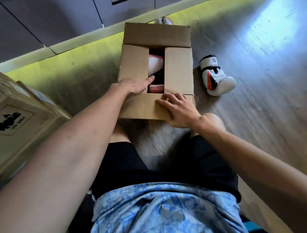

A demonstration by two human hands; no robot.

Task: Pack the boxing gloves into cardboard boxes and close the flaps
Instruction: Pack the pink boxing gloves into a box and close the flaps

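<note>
Left hand (132,87) rests flat on a side flap (134,63) of the cardboard box (178,69). Right hand (178,108), fingers spread, presses the near flap (141,106). The open far flap (156,35) lies at twelve o'clock.

Folded flaps (134,61) hide most of the gloves (155,64) inside; left box (25,116) is cropped.

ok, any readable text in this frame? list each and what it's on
"UN 3481": printed mark on the side box, seen upside down and blurred, so this is a likely reading.
Fine print around that mark: too blurred to read.
Small dark print on the cuff of the loose glove: too small to read.
Dark label on the cabinet at the top edge: cut off, unreadable.
Open box: no print shows.
</note>
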